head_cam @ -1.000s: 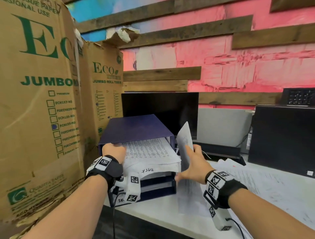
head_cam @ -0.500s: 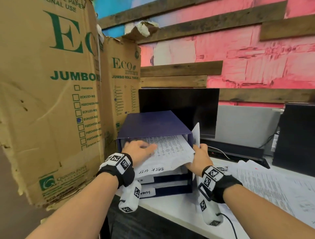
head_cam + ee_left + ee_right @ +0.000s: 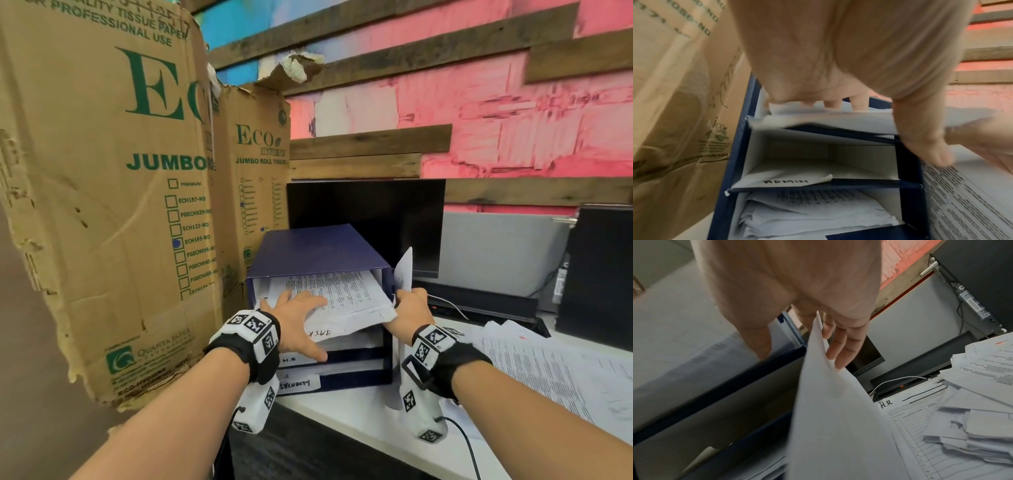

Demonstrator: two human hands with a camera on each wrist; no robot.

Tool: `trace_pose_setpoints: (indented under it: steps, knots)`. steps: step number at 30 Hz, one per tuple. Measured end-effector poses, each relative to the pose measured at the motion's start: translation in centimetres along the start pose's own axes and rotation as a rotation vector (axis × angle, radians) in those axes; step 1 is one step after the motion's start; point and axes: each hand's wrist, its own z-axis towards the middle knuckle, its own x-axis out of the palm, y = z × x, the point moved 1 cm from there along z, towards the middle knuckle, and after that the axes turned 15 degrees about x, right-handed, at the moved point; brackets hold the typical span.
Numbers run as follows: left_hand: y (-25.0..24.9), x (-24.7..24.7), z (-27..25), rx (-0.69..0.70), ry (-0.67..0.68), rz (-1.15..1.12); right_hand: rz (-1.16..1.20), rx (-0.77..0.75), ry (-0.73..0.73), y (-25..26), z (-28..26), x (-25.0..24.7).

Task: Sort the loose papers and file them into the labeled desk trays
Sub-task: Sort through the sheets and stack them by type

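From the head view, your left hand (image 3: 297,313) lies flat with spread fingers on the printed papers (image 3: 342,294) sticking out of the top slot of the blue desk tray unit (image 3: 318,250), while your right hand (image 3: 412,306) pinches an upright sheet (image 3: 404,270) at the unit's right front corner. These papers are light and floppy, so they will likely buckle if you shove one edge; press wide and push evenly. In the left wrist view, your left hand (image 3: 838,53) shows straight fingers resting on the stack's overhang; the slot beneath, labelled ADMIN (image 3: 786,181), looks empty, and the one under it holds crumpled pages (image 3: 813,209). In the right wrist view, your right hand (image 3: 797,288) holds the sheet (image 3: 834,418) between thumb and fingers near its top edge; it hangs limp, so a grip nearer the middle of one long side should steady it. More loose papers (image 3: 972,402) lie heaped on the desk (image 3: 359,416) beside you.
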Motion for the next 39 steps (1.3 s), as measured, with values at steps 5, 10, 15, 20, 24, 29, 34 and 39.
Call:
trace_pose_setpoints:
  steps: [5,10,15,20,24,29,34,39]
  knots:
    - [1.0,-0.3,1.2,-0.044,-0.245,-0.132,0.032,0.008,-0.016,-1.1,0.0,-0.6]
    - [1.0,-0.4,3.1,-0.163,-0.214,-0.001,0.036,0.038,-0.016,-2.3,0.3,-1.3]
    - [1.4,-1.0,5.2,-0.284,-0.2,0.115,0.008,-0.004,-0.06,-3.1,1.4,-2.0]
    - [2.0,-1.4,6.4,-0.328,-0.138,0.156,-0.003,0.013,-0.061,-4.2,2.4,-2.3]
    - [2.1,-1.1,6.6,-0.221,-0.192,0.165,0.013,0.015,-0.039,-4.7,2.6,-2.0]
    - [1.0,-1.3,6.0,-0.163,-0.18,0.264,0.03,0.024,-0.037,-5.0,2.5,-1.9]
    - [0.7,-0.8,6.0,-0.259,-0.229,0.299,0.059,0.019,-0.03,-5.5,2.5,-2.1]
    - [0.5,-0.3,6.8,-0.336,-0.304,0.242,0.066,0.006,-0.039,-6.2,3.2,-2.3]
